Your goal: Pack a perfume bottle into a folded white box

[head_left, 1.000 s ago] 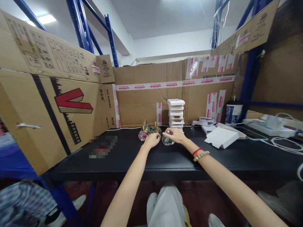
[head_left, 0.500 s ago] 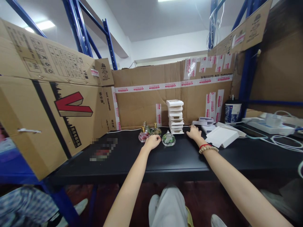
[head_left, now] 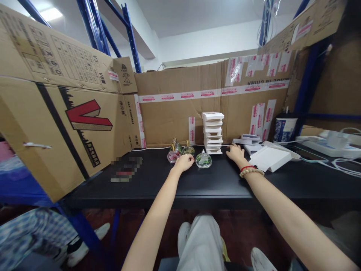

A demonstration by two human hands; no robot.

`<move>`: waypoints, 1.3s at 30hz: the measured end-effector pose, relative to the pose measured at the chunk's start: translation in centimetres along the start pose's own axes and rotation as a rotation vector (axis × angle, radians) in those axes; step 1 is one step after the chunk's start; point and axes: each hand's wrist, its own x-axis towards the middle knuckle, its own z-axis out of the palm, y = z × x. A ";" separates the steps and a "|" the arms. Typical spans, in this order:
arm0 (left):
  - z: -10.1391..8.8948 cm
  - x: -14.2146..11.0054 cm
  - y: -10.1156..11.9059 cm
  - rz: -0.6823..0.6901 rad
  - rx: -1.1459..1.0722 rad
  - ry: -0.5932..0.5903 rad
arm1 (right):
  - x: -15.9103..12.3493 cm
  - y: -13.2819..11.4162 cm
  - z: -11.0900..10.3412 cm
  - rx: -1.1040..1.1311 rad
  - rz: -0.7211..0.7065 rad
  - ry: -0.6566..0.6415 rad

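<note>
Indoors, black table point(head_left: 211, 184), cardboard walls point(head_left: 166, 120), blue racking point(head_left: 131, 39), curled hands point(head_left: 184, 163), grip unclear.

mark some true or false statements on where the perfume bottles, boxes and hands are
1. The perfume bottle with green leaves stands between the left hand and the right hand. True.
2. The stack of white boxes is to the left of the pink perfume bottle. False: it is to the right of it.
3. The right wrist wears a beaded bracelet. True.
4. The left hand is gripping the blue and white cup. False: the cup stands at the far right, well away from that hand.
</note>
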 end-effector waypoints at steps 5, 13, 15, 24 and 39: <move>0.0 0.1 -0.2 0.005 -0.005 -0.001 | -0.1 -0.3 -0.6 0.026 0.022 -0.021; 0.2 0.3 -0.5 0.025 -0.018 -0.001 | -0.5 -0.2 -0.8 0.234 0.078 0.049; 0.2 0.3 -0.5 0.029 -0.018 0.002 | -0.6 -0.4 -1.1 0.340 0.113 0.147; 0.0 0.3 -0.4 0.028 -0.011 -0.006 | -2.0 -3.6 -3.4 0.826 -0.250 0.791; 0.0 0.3 -0.2 0.016 -0.012 -0.012 | -3.1 -6.6 -2.0 1.257 -0.461 -0.254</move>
